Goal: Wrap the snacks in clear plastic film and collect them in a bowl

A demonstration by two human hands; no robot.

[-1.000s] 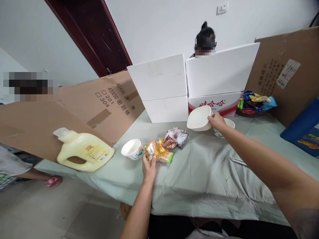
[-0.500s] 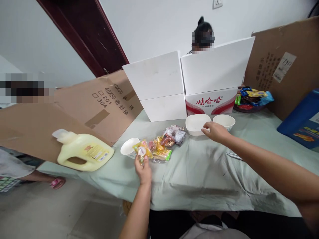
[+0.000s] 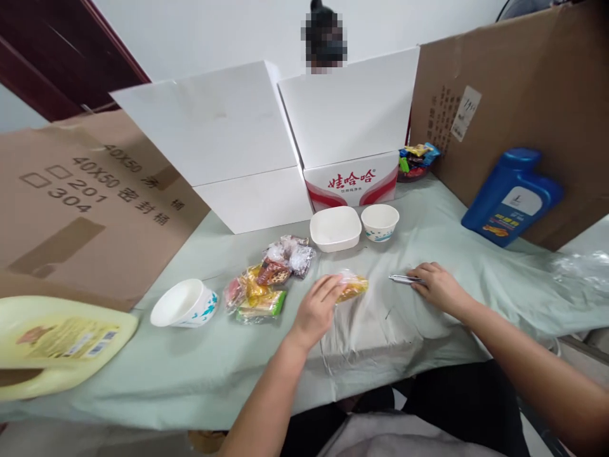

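Note:
My left hand [image 3: 318, 308] is closed on a yellow plastic-wrapped snack packet [image 3: 354, 287], held over the middle of the table. To its right, my right hand [image 3: 440, 289] has its fingers closed round the near end of a slim silver metal tool [image 3: 402, 278]; its exact kind is hard to make out. Left of my left hand lie several wrapped snack packets [image 3: 269, 279], close together. Beyond the hands stand a white squarish bowl [image 3: 335, 240] and, beside it, a round paper bowl [image 3: 380, 231]. Another paper bowl [image 3: 197, 311] sits at the left.
White cartons [image 3: 247, 139] stand along the back, with a person behind them. Brown cardboard sheets [image 3: 80, 203] flank the table. A pale yellow jug [image 3: 90, 317] is at left, a blue bottle [image 3: 514, 197] at right. A bowl of wrapped sweets [image 3: 416, 165] sits back right.
My left hand has carried the yellow packet rightward, away from the pile. My right hand has left the white bowls and come down onto the silver tool. The view has turned right.

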